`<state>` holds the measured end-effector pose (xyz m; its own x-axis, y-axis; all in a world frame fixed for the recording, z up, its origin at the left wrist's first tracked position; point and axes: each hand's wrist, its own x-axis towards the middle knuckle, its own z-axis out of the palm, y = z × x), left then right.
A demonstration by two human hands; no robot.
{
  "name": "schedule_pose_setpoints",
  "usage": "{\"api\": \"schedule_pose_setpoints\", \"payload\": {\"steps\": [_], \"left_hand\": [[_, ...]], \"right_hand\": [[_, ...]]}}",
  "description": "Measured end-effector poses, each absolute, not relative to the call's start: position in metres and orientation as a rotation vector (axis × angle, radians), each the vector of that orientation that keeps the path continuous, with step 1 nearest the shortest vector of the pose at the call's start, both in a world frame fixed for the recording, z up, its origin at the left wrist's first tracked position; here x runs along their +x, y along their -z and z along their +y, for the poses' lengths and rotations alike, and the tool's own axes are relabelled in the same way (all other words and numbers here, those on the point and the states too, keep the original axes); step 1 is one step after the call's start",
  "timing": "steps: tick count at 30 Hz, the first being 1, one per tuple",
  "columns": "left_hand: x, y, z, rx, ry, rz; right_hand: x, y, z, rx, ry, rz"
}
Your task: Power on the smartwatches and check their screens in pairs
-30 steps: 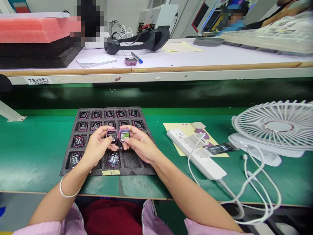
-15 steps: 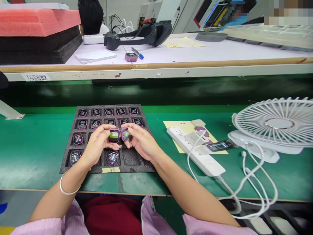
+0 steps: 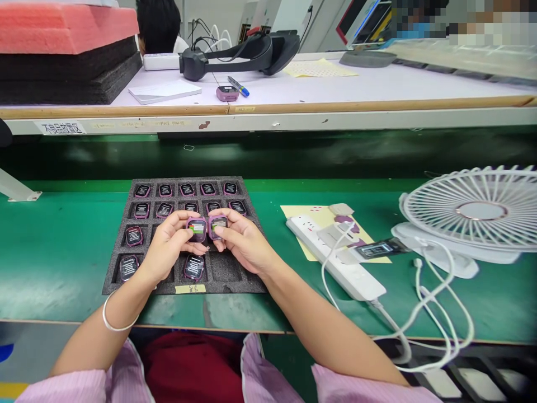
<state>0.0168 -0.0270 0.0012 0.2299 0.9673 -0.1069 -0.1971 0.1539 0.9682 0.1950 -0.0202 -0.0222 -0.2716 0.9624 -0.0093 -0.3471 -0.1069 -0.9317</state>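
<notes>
My left hand (image 3: 170, 246) grips a purple smartwatch body (image 3: 196, 229) by its edges, the thumb on its lit screen. A second purple smartwatch body (image 3: 217, 226) is held in my right hand (image 3: 243, 240), with the thumb over its screen. Both screens face up and show coloured bands. The two watches are side by side, nearly touching, above a dark grey foam tray (image 3: 226, 288). In the tray's pockets lie several more watch bodies, one of them a watch (image 3: 194, 267) in the front row, with white text on their screens. My hands hide some pockets.
Right of the tray are a white power strip (image 3: 335, 257), a yellow sheet (image 3: 289, 211), white cables (image 3: 453, 313) and a white fan (image 3: 482, 210). The raised shelf holds a black headset (image 3: 247, 59), a pen (image 3: 238, 85), another watch (image 3: 227, 93) and foam blocks (image 3: 67, 28). A person (image 3: 158, 25) sits beyond.
Both thumbs have shifted onto the watch screens, the right one lower and further across its screen. The watches stay in my hands at nearly the same spot; the view has tilted slightly.
</notes>
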Motion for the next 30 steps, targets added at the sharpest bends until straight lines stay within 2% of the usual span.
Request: {"api": "schedule_pose_setpoints", "payload": {"steps": [30], "left_hand": [[0.0179,0.0001,-0.0248,1.096,-1.086,0.989]], "right_hand": [[0.1966,0.0263,-0.0194,-0.774,-1.620,-1.075]]}}
